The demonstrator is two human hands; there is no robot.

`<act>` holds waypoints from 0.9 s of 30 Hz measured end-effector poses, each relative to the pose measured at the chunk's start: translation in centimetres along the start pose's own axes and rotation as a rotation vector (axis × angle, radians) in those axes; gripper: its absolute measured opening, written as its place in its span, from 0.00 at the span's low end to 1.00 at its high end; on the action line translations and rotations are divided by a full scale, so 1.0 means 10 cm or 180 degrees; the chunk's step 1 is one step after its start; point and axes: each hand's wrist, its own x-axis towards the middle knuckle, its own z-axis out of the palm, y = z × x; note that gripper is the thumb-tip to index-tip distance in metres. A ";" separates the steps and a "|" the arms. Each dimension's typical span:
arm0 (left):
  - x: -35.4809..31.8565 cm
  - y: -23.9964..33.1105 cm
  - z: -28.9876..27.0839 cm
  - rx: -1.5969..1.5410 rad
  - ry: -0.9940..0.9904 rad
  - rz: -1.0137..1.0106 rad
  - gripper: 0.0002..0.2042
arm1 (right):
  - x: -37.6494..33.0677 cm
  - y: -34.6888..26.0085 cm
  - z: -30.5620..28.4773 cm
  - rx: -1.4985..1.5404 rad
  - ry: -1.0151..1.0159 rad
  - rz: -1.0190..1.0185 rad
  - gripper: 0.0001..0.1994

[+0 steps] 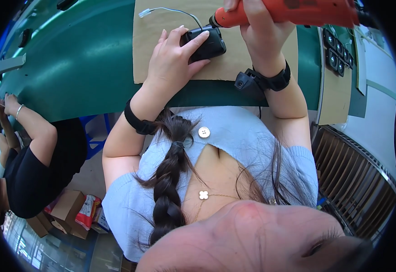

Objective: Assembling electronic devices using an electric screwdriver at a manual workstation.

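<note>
My left hand (173,56) is closed on a small black plastic housing (212,47) and steadies it on brown cardboard (159,34). Its thumb and fingers press against the housing's side and top. A thin cable (179,11) runs from the housing to a white plug (145,13) at the far left. My right hand (266,34) grips a red electric screwdriver (297,11), lying almost level above the cardboard. The dark nose of the tool meets the far edge of the housing; whether a screw sits under the bit is hidden.
A green table mat (89,77) stretches left beneath the cardboard. Several black units with round faces (336,50) stand on a board at the right. Another person's arm (37,124) rests at the table on the left. Below it are cardboard boxes (68,211) and a slatted rack (356,167) stands lower right.
</note>
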 end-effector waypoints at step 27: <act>0.06 0.14 0.08 -0.0216 0.0104 0.0032 0.27 | 0.00 0.13 0.19 -0.0119 -0.0374 -0.0061 0.21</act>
